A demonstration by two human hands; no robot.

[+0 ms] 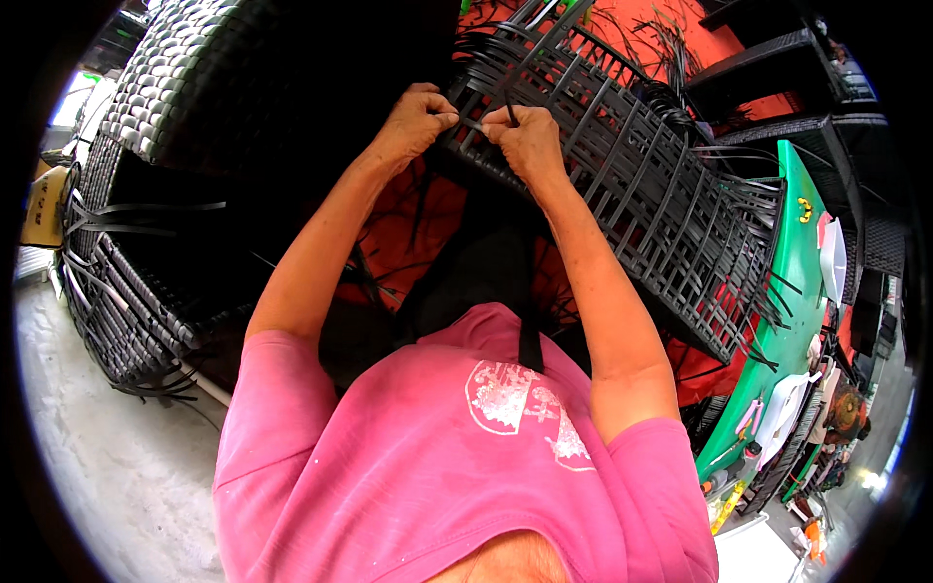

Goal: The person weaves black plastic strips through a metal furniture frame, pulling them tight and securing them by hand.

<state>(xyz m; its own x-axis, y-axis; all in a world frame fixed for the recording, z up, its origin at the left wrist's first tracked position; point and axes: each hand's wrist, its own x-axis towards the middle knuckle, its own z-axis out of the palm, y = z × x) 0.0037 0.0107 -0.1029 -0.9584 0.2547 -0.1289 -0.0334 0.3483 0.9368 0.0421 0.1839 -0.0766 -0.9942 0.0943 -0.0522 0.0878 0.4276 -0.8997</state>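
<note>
Right hand [530,136]: thumb and fingers are pinching a narrow, flat black strip [508,109], as far as I'm making out from here.
Left hand [421,119]: it is curling in just beside the right, fingertips drawn together; I'm not managing to tell what, if anything, they are gripping.
Corner: both hands are meeting over the upper-left end of a long black lattice frame of flat strips [622,165], which is slanting down to the right.
Handling: good work here is probably depending on pinching close to the rim, laying the strip flat and pulling evenly, one hand bracing.
Loose ends: curving black strip ends [671,102] are crowding the frame's upper edge and could be snagging a pull.
Surroundings: a green curved panel [797,253] is standing past the right end; glossy grey-black basketwork [160,97] is rising at left.
</note>
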